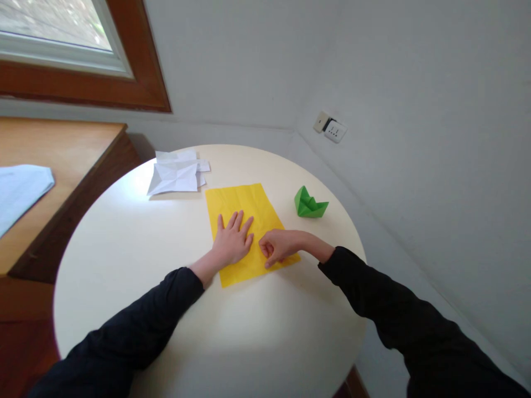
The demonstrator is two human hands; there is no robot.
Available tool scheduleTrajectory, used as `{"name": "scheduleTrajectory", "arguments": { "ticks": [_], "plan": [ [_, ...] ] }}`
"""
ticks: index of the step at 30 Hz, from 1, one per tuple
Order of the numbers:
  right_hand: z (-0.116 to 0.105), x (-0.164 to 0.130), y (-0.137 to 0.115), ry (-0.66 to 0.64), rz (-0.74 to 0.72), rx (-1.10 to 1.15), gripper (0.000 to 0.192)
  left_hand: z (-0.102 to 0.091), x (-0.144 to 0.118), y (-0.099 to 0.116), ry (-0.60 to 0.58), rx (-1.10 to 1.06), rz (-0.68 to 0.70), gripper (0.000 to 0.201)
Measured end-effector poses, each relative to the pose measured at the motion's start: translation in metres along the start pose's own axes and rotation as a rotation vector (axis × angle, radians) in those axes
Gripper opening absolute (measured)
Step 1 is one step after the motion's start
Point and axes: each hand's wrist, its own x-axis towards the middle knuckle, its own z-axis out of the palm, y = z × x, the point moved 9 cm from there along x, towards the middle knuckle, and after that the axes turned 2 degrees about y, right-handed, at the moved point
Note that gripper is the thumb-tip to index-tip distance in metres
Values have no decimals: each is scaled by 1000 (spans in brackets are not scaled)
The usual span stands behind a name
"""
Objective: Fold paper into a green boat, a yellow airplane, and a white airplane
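Observation:
A sheet of yellow paper (243,199) lies on the round white table, with faint creases across it. My left hand (233,240) rests flat on the middle of the sheet, fingers spread, palm down. Just to its right, my right hand (280,246) is curled into a loose fist over the sheet's lower right part, its thumb near the paper. I see nothing inside those curled fingers. A folded green paper boat (309,204) stands beyond my right hand, apart from the sheet.
Several creased white papers (176,172) lie at the table's far left edge. A wooden desk (70,145) with a light blue cloth-like item (22,190) stands to the left. Walls meet behind the round table (124,260), with a power socket (335,131) on the right one.

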Motion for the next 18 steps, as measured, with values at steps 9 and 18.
{"name": "scheduleTrajectory", "arguments": {
  "ticks": [9,18],
  "plan": [
    [-20,-4,-22,271,-121,-126,11,-1,0,0,13,-16,13,51],
    [-29,6,10,865,-23,-230,44,-1,0,0,58,6,29,50]
  ]
}}
